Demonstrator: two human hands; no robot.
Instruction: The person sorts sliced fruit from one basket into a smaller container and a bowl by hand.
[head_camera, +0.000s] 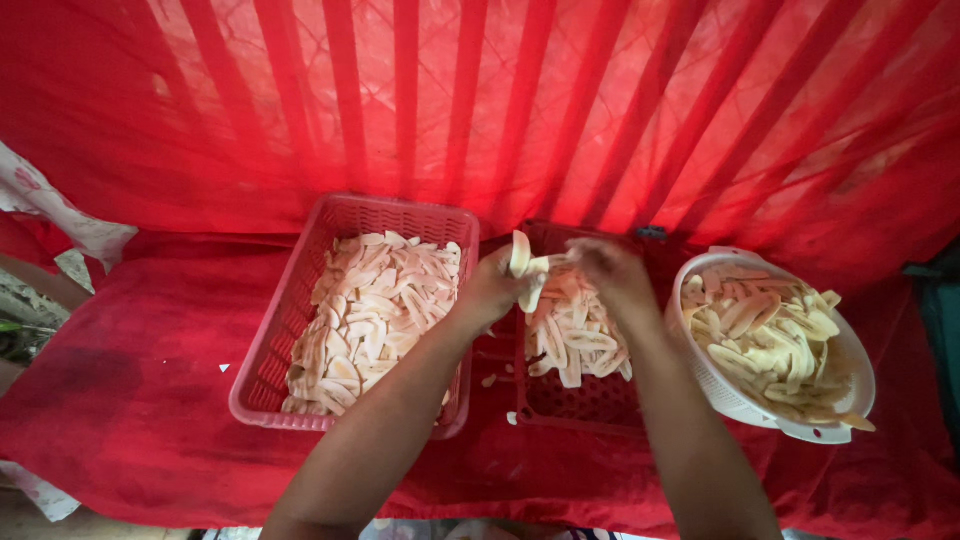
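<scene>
While both hands hover over middle red basket (560, 400), left hand (492, 290) fingers pinch pale banana slices (522, 262); right hand (612, 272) blurred, fingers can't tell. Pink basket (262, 385) just left, white colander (745, 405) right; surface (130, 400) w/ open room at left.

Pale cream banana slices (375, 315) fill a pink latticed basket (300, 300); more lie in a darker red basket (560, 405) and a white perforated colander (730, 400). Beneath, the cloth (130, 400) is plain red, and the backdrop (500, 90) is red with darker stripes.
</scene>
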